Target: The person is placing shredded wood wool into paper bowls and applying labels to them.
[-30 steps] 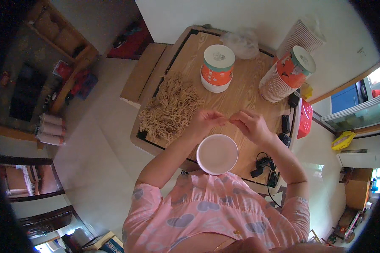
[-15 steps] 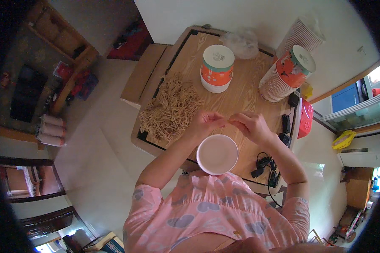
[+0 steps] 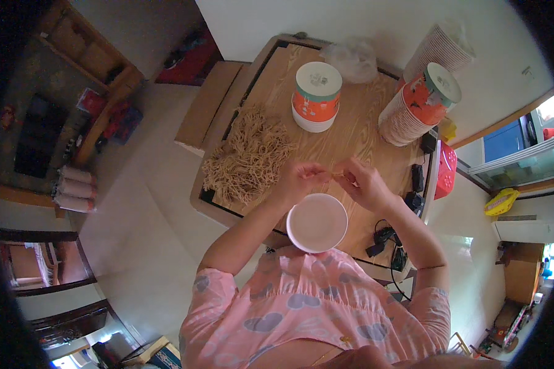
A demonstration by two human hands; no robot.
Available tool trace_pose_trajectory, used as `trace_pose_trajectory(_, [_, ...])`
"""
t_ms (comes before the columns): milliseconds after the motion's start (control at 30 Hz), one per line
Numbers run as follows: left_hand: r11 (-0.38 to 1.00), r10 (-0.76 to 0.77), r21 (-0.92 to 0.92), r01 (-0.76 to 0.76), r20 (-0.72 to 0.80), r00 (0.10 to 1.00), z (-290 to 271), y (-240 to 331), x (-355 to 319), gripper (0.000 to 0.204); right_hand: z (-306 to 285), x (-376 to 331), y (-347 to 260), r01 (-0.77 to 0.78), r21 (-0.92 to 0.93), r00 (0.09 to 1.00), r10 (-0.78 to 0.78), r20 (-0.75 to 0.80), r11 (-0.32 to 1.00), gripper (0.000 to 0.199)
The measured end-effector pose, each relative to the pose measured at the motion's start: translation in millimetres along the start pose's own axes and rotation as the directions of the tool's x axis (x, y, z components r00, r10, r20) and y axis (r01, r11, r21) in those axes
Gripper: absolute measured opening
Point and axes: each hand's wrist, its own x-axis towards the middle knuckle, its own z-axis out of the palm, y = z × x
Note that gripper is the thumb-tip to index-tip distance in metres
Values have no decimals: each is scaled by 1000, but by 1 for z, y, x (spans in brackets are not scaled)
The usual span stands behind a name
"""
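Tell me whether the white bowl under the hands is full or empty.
Empty, as far as shows: the white bowl stands upright, its inside plain white. The thin strand between the hands is above it, not in it.

The table is pale wood with a visible grain and a low sheen. The bowl looks like smooth, matt white paper or plastic. The noodles form a dry, rough tan heap. The cup stack looks like ribbed paper, and the bag is thin, glossy clear plastic.

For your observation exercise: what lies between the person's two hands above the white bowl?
In the head view, a thin tan strand spans the left hand and right hand, above the white bowl.
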Motion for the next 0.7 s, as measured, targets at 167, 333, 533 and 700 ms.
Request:
trace_pose_trajectory(167, [1000, 3, 5, -3, 21, 1000, 2, 0, 0, 14, 5, 2, 4, 210, -7, 970, -209, -127, 978, 10])
trace_pose_trajectory(333, [1000, 15, -18, -15, 11, 1000, -1, -6, 0, 14, 4, 1, 1, 231, -65, 964, -237, -120, 971, 10])
trace_pose_trajectory(533, [997, -53, -62, 56, 46, 998, -2, 0, -3, 14, 6, 0, 4, 243, -114, 957, -257, -131, 963, 8])
trace_pose_trajectory(700, [914, 228, 348, -209, -12, 974, 2, 18, -9, 10, 18, -1, 12, 202, -36, 954, -204, -218, 979, 6])
